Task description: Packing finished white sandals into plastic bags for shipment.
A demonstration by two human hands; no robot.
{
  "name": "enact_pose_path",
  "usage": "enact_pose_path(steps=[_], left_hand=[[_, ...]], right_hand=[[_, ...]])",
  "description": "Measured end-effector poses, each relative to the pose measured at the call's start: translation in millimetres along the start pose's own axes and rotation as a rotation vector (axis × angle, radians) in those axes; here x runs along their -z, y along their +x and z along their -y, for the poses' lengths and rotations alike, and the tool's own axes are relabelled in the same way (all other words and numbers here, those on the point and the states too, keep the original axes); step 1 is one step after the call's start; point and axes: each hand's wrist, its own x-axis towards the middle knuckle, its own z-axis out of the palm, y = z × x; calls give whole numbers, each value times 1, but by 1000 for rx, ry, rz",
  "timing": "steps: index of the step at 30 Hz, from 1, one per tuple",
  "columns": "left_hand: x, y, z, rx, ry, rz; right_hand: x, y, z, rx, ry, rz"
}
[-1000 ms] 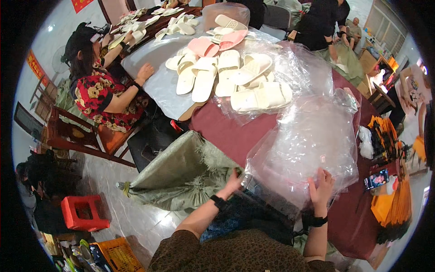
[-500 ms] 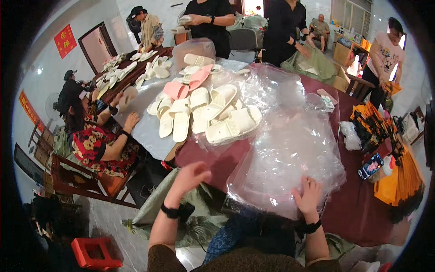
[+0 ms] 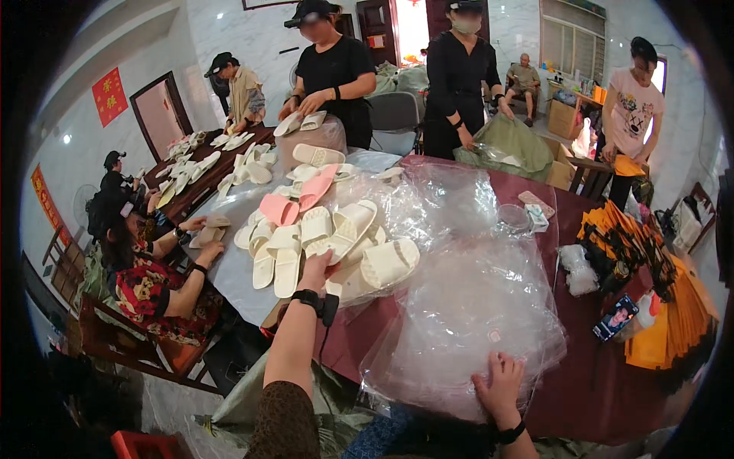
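Note:
My left hand has reached into a pile of slippers, its fingers closed at the near end of a cream slipper; the slipper's edge partly hides the fingertips. Other cream slippers and a pair of pink slippers lie heaped around it on clear plastic. Flat on a stack of clear plastic bags, near the table's front edge, rests my right hand with its fingers stretched out. A single cream slipper lies just right of my left hand.
The dark red table also carries a phone, orange bags with black cords and a white plastic bundle. A co-worker in a patterned shirt sits at the left; others stand at the far side. A red stool is at lower left.
My left hand has moved forward from the air above the table's edge to the slipper pile. My right hand stays on the plastic bags. The view has tilted up.

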Motion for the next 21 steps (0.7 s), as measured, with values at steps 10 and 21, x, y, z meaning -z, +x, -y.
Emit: enact_pose_path(steps=[10, 21], left_hand=[[32, -93, -86, -158, -699, 178], [-60, -304, -127, -80, -482, 624]], right_hand=[[-2, 1, 2, 22, 35, -36], [-4, -3, -6, 66, 18, -67]])
